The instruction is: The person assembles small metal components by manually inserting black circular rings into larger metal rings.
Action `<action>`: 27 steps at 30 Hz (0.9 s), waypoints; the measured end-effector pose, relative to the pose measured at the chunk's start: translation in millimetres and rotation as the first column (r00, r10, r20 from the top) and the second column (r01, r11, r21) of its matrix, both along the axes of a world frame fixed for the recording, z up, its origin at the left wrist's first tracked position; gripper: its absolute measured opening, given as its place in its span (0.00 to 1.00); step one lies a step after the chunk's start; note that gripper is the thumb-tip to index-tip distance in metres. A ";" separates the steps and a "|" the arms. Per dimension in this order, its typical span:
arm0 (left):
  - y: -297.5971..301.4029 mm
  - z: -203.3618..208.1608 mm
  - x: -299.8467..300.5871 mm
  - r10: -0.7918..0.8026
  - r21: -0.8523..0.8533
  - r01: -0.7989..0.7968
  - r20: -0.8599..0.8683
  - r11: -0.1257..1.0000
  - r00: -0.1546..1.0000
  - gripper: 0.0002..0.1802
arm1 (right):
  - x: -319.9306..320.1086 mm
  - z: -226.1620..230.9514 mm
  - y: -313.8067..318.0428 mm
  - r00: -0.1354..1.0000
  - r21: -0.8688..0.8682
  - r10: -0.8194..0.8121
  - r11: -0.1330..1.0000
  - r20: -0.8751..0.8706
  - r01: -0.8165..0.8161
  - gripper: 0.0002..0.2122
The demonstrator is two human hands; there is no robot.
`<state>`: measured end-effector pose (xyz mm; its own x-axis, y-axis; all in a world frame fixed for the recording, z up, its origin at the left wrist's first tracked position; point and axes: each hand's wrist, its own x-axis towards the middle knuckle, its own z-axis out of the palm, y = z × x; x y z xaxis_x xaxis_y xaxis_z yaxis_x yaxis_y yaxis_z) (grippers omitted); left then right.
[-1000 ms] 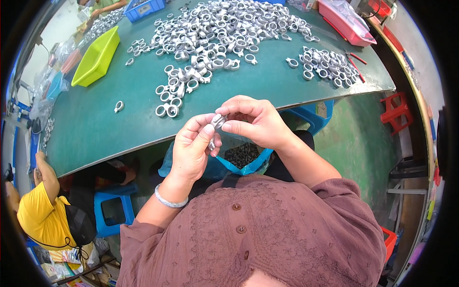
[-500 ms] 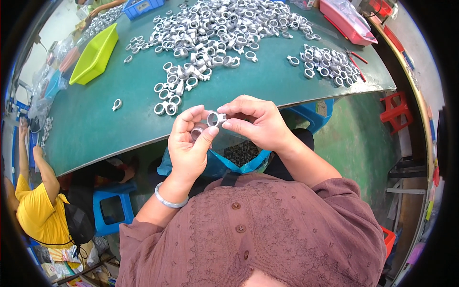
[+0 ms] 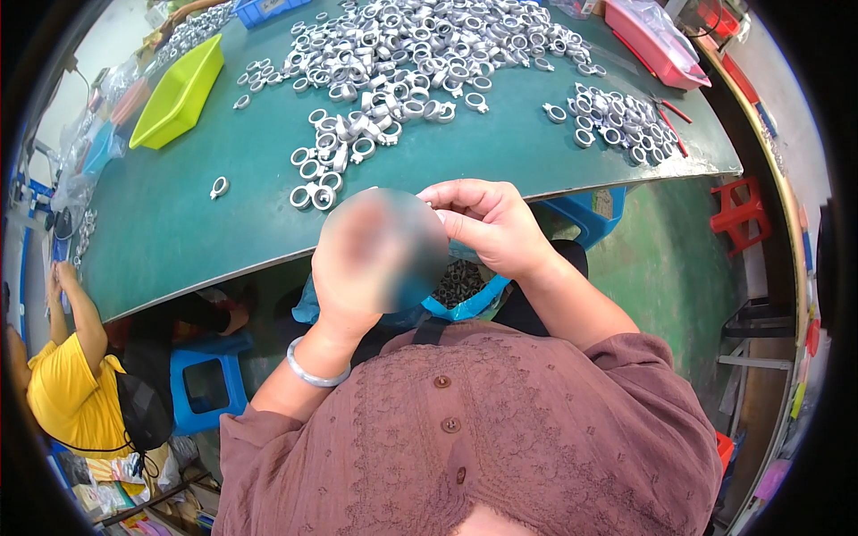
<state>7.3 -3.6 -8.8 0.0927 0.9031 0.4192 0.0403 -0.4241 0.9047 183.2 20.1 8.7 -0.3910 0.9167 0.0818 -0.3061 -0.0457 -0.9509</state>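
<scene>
My left hand (image 3: 343, 284), with a pale bangle (image 3: 313, 369) on its wrist, is raised just past the table's near edge. A round blurred patch covers its fingers and whatever they hold. Close beside it, my right hand (image 3: 500, 230) has thumb and forefinger brought together at the edge of that patch. What is pinched there is too hidden to make out. Below both hands hangs an open blue plastic bag (image 3: 483, 300) with many small dark parts (image 3: 458, 284) inside. Beyond the hands, a big heap of silver metal ring clamps (image 3: 393, 67) spreads over the green table (image 3: 192, 237).
A smaller pile of clamps (image 3: 617, 127) sits at the right, by red-handled pliers (image 3: 672, 112). One loose clamp (image 3: 224, 184) lies at left. A yellow-green tray (image 3: 179, 94), blue bin (image 3: 268, 11) and pink tray (image 3: 652, 45) line the table. A person in yellow (image 3: 76, 393) sits at left.
Earlier, both hands held a silver ring clamp between them, with another ring in my left hand. Now a blur hides that spot. The view has shifted slightly; the person at left moved their hands.
</scene>
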 end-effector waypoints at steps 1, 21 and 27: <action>-0.3 3.5 1.5 -0.050 -0.134 0.079 0.207 0.988 0.977 0.21 | 0.4 1.4 -0.2 1.000 0.001 -0.001 1.000 0.019 0.001 0.08; -5.1 9.5 -17.2 -0.008 -0.561 0.555 0.699 0.615 0.715 0.12 | -50.4 -1.0 86.6 0.394 0.706 -0.591 0.642 0.704 -0.299 0.06; -3.9 5.6 -22.7 0.014 -0.553 0.478 0.664 0.683 0.748 0.14 | -35.7 10.0 66.1 0.651 0.524 -0.287 0.827 0.703 -0.201 0.06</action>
